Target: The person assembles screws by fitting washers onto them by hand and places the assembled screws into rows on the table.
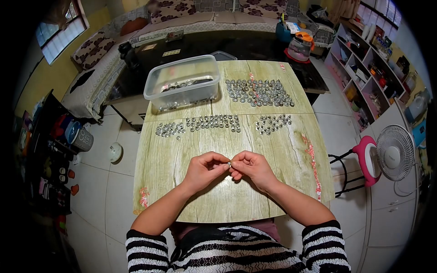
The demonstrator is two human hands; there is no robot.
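Over the near middle of the wood-patterned table, my left hand and my right hand meet fingertip to fingertip. Both are closed in a pinch on one small shiny metal piece; the fingers cover most of it, so its exact kind is hidden. Beyond my hands stand groups of small silvery metal pieces: a cluster at the left, rows in the middle and a group at the right. A larger block of similar pieces lies farther back on the right.
A clear plastic tub with some dark and metal parts inside stands at the table's back left. Behind is a dark table with a jug. A fan and a pink-edged stool are at the right.
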